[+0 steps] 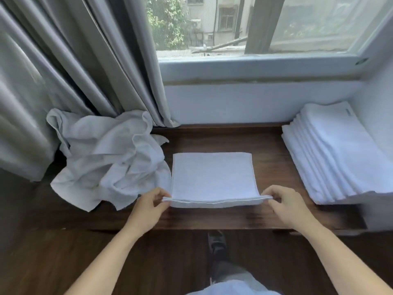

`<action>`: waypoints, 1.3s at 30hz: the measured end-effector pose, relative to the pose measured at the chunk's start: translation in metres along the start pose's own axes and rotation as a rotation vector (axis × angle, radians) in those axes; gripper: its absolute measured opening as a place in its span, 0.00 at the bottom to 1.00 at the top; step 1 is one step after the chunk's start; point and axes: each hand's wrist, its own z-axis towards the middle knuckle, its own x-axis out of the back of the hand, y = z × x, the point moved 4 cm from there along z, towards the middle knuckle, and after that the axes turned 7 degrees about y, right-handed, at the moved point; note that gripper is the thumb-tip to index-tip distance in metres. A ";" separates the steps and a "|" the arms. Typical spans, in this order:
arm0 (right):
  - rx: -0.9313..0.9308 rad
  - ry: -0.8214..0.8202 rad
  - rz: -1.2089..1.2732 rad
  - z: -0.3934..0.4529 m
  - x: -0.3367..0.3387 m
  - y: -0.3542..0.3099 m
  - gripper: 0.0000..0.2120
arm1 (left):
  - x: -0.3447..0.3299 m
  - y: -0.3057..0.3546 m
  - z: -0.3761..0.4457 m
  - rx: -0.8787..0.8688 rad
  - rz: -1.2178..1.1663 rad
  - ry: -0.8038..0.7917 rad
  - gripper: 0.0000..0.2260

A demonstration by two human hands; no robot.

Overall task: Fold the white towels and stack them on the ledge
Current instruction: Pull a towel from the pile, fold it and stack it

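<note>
We had the half-folded white terry towel (pixel 212 177) mid dark wooden ledge (pixel 265 145), left hand (pixel 152 206) and right hand (pixel 284 206) each pinching a near corner. Uneven pull risked skewed layers.

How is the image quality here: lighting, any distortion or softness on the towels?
Head view: daylight from the window evenly lights the ledge; wide-angle bending curves the window frame; the folded stack is bright and shows little texture; the towel pinched by the left hand and right hand looks soft, not sharp.
</note>
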 end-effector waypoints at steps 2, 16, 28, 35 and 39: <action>-0.038 -0.029 -0.026 -0.021 -0.020 0.015 0.15 | -0.008 -0.017 -0.016 0.025 0.044 0.000 0.05; -0.144 0.131 0.324 0.046 -0.015 -0.002 0.07 | 0.004 0.009 0.053 -0.041 -0.185 0.073 0.07; -0.388 0.136 0.316 0.173 -0.070 0.042 0.07 | -0.062 -0.004 0.184 0.173 -0.083 0.259 0.14; -0.438 0.169 0.357 0.167 -0.078 0.048 0.07 | -0.068 -0.012 0.181 0.238 -0.113 0.309 0.15; -0.450 0.189 0.366 0.170 -0.076 0.044 0.06 | -0.070 -0.009 0.183 0.241 -0.111 0.342 0.14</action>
